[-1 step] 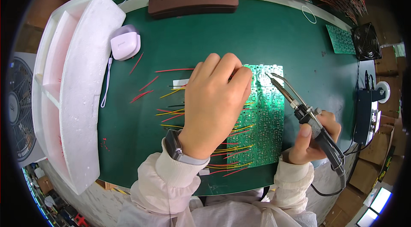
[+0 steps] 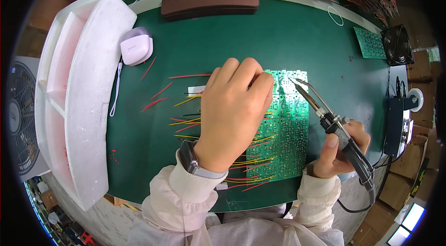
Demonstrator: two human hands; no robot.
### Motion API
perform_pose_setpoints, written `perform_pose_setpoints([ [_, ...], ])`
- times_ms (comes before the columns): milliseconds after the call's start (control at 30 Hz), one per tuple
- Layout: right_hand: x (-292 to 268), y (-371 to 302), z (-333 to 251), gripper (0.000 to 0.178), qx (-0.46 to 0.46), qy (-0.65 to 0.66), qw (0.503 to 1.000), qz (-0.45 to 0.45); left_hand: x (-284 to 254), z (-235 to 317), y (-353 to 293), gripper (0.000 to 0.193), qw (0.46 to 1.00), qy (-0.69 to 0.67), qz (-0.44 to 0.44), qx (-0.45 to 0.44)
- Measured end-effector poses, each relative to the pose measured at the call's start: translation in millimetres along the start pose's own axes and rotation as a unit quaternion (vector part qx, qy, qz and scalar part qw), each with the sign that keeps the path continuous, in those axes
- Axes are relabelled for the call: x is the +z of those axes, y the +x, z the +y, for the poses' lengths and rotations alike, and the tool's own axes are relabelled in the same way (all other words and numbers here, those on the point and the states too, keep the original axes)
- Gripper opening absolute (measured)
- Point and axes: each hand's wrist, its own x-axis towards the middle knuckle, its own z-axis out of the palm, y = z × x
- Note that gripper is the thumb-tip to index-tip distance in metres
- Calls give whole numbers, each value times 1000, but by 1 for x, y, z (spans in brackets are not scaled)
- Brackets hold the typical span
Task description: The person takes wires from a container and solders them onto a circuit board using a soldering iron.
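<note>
The left hand is lying knuckles-up, fingers curled together, pressing down on the green rectangular circuit board that is resting on the dark green table mat; whether it is pinching anything I cannot tell. The right hand is gripping the black-handled soldering iron, fingers wrapped around it, its metal tip hovering over the board's upper edge. Thin red and yellow wires are sticking out leftward from the board.

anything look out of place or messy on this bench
Mostly orderly. A few loose red wires lie scattered at odd angles on the green mat, left of the circuit board, apart from the wires lined along it. The left hand rests on the board; the right hand holds the soldering iron.
</note>
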Motion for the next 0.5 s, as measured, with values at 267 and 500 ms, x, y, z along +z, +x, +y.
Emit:
perform_pose_setpoints([
  [267,6,6,-4,29,59,36,996,56,-6,1,0,14,999,44,-23,11],
  [500,2,5,3,27,137,50,987,69,-58,-7,29,10,997,60,42,0],
])
